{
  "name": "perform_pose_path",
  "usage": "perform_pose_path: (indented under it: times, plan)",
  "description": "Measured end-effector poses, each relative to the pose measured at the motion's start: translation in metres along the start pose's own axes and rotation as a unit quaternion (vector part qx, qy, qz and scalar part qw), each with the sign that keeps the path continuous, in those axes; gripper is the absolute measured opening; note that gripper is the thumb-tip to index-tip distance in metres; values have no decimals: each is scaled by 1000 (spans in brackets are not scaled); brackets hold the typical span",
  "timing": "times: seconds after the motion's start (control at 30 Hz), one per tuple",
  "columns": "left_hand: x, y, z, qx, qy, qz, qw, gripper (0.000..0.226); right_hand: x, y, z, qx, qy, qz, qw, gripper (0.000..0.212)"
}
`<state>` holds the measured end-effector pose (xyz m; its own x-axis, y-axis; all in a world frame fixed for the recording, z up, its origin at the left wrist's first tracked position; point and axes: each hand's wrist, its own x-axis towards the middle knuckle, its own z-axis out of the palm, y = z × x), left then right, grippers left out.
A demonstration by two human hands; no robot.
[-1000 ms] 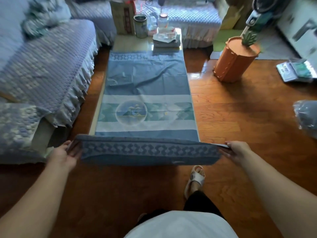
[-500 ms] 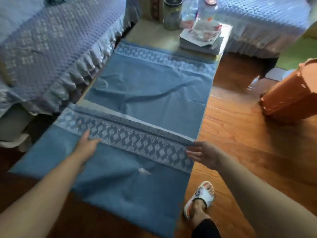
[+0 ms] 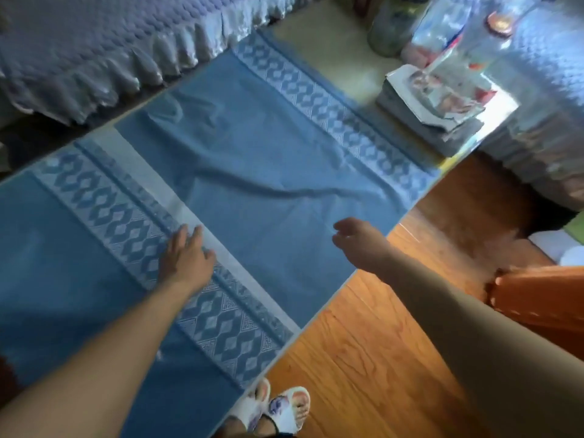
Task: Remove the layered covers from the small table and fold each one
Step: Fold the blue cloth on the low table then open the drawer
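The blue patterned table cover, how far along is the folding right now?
Early. The blue patterned table cover has its near end folded over onto itself on the table. The left hand rests flat on the diamond-patterned border; the right hand hovers open. Further folds remain, and the cover is not yet off.

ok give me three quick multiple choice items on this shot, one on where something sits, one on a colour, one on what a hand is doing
1. Where is the stack of papers?
A. at the table's far end, beyond the cloth
B. on the floor
C. on the sofa

2. What colour is the cover?
A. red
B. blue with a pale patterned border
C. plain green

3. What is the left hand doing?
A. gripping a jar
B. hanging at the side
C. lying flat on the cover

Answers: 1 A, it sits on bare tabletop past the cloth's far border. 2 B, the cloth is blue with pale diamond bands. 3 C, its fingers lie straight on the folded-over band.
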<state>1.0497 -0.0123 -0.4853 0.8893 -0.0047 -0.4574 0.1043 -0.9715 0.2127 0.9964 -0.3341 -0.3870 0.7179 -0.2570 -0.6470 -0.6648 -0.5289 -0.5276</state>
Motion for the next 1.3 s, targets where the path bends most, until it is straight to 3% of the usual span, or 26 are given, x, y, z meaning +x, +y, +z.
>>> perform_pose_path:
  times: [0.07,0.17,0.3,0.4,0.53,0.63,0.77,0.9,1.03,1.2,1.3]
  plan:
    - [28,19,4,1,23,-3,1000,67,33,-12,1,-131,2,-55,990,43]
    - [74,34,7,11,44,-41,998,72,77,-25,10,-236,-4,-145,961,49]
    - [138,59,10,-12,100,-93,991,76,151,-46,16,-301,-7,-301,905,55]
    - [174,100,26,-5,145,-91,985,83,223,-43,3,-339,5,-354,872,56]
    - [202,153,32,-17,156,-105,982,87,284,8,-62,-359,105,-224,900,55]
    - [205,162,30,-18,164,-87,982,77,296,34,-109,-336,174,-97,921,56]
    - [161,147,43,-2,157,-141,977,69,297,41,-136,-268,164,25,949,73]
    - [105,178,56,2,125,-111,986,69,287,42,-160,-284,179,27,942,67]
    - [58,250,73,-37,140,-70,987,66,275,44,-182,-311,135,-38,940,51]
    - [2,355,96,-124,104,-47,986,55,285,43,-213,-218,43,51,974,43]
    - [-10,413,107,-220,61,-71,971,55,293,36,-228,-267,-52,35,962,39]
